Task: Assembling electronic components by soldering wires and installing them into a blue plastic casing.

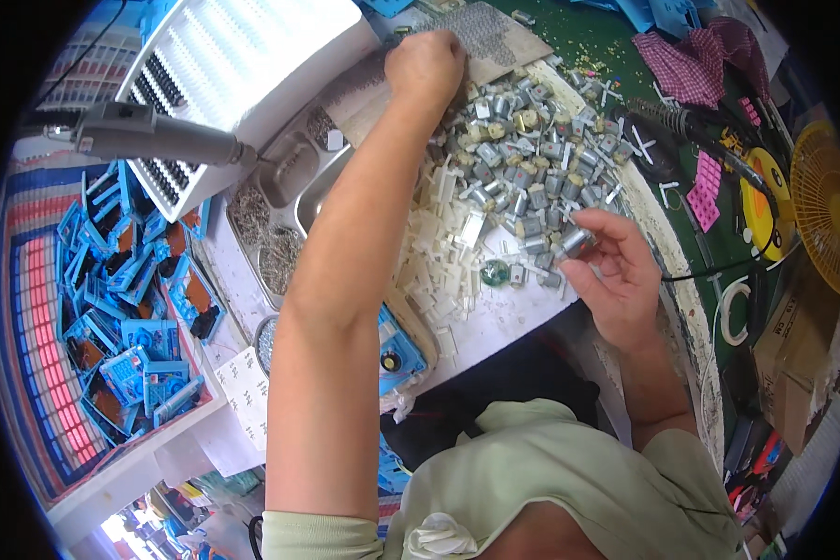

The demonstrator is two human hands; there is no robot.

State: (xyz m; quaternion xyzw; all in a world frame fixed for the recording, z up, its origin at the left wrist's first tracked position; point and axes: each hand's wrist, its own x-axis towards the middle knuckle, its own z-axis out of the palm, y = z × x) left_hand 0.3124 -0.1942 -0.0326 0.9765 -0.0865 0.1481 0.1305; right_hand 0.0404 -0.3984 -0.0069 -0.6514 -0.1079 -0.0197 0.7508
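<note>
My left arm reaches far across the bench, and my left hand (425, 65) is closed at the edge of a flat board (504, 42) strewn with tiny grey pieces. Whatever its curled fingers hold is hidden. My right hand (621, 280) pinches a small silver motor (572, 244) between thumb and fingers, at the near right side of a heap of similar motors (541, 154). Left of that heap lies a pile of white plastic parts (434, 243). Close to my left forearm sits a blue plastic casing (401, 350) with a dark round knob.
An electric screwdriver (159, 135) hangs at the left before a white rack (243, 56). Below are a metal tray of screws (280, 257) and a crate of blue casings (131, 345). A yellow fan (821, 196) and a cardboard box (793, 345) stand right.
</note>
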